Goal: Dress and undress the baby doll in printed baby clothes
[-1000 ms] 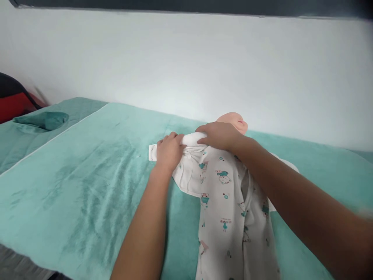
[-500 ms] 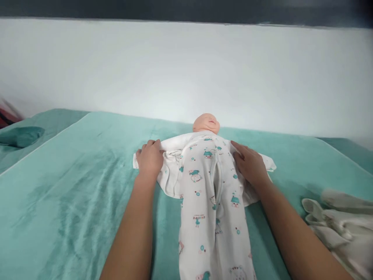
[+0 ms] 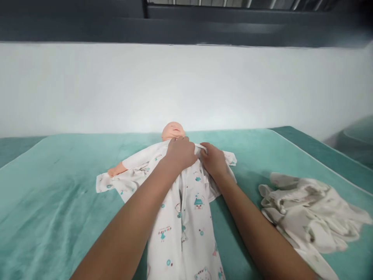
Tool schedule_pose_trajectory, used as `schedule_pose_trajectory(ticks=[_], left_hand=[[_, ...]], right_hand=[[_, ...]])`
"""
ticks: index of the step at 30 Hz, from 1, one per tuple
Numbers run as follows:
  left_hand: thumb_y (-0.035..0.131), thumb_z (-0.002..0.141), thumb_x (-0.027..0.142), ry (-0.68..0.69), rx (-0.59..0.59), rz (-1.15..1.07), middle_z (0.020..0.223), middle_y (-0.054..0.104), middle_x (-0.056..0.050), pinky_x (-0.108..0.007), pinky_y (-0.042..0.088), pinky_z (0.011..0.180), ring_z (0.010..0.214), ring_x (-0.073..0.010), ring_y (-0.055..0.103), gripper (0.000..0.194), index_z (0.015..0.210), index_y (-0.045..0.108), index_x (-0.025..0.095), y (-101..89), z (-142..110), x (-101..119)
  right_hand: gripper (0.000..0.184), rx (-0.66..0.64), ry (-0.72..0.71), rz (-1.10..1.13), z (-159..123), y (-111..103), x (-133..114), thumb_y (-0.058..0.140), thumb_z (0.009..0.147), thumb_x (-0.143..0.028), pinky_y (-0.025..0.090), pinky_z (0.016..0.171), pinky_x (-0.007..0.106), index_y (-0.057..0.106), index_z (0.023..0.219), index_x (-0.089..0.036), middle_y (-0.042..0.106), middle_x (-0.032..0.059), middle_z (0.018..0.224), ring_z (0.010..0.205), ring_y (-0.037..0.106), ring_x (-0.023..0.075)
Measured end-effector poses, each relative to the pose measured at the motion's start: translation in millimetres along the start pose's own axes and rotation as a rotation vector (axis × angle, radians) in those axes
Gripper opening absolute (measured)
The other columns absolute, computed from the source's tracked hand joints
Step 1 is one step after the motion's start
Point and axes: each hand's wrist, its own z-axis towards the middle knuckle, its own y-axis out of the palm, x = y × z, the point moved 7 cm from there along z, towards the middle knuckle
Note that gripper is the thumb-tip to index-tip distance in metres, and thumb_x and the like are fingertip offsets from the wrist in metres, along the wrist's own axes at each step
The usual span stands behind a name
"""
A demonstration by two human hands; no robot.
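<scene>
Your one doll (image 3: 173, 131) lies on its back near the middle of the green cover (image 3: 72, 163), head toward the far edge by the wall (image 3: 145, 89). Its long axis runs almost straight at you, and the suit (image 3: 201, 229) follows it, legs reaching past the bottom of the view. The suit is white, printed with small teal and pink figures, and creased down the front. One white arm (image 3: 142, 153) points toward the cover's left edge, its bare pink hand (image 3: 116, 170) resting on a spread sleeve (image 3: 104, 182). You have two hands on it: your right hand (image 3: 214, 157) has a narrow grip on the suit's edge by the shoulder; your left hand (image 3: 182, 151) covers the chest, its grip hidden, so I cannot tell. One pale heap of cloth (image 3: 309, 210) lies near the right edge.
</scene>
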Motion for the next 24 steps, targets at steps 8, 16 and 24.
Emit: schedule_pose_trajectory(ticks=[8,16,24], left_hand=[[0.067,0.077,0.020,-0.059,-0.146,0.153,0.109,0.071,-0.020,-0.050,0.041,0.098,0.112,-0.0366,0.061,0.032,0.108,0.071,0.014,30.4,38,29],[0.053,0.084,0.018,-0.045,-0.075,0.116,0.111,0.071,-0.014,-0.038,0.048,0.079,0.096,-0.0286,0.067,0.033,0.114,0.065,0.016,-14.1,13,-13],[0.054,0.081,0.018,-0.144,0.004,0.008,0.098,0.072,-0.009,-0.032,0.045,0.065,0.078,-0.0236,0.066,0.022,0.099,0.066,0.021,-32.9,-9,-46]], right_hand=[[0.033,0.029,0.050,0.174,3,-6,3,0.048,0.090,-0.037,0.048,0.091,0.042,0.068,0.113,-0.025,0.074,0.0070,0.114,0.104,0.066,0.0282],[0.039,0.129,0.300,0.594,11,-13,45,0.054,0.062,-0.023,0.051,0.084,0.039,0.074,0.096,-0.020,0.075,0.0063,0.095,0.088,0.067,0.0245],[0.049,0.113,0.466,0.865,8,-3,69,0.044,0.045,-0.021,0.042,0.048,0.024,0.070,0.086,-0.015,0.074,0.0092,0.095,0.058,0.059,0.0145]])
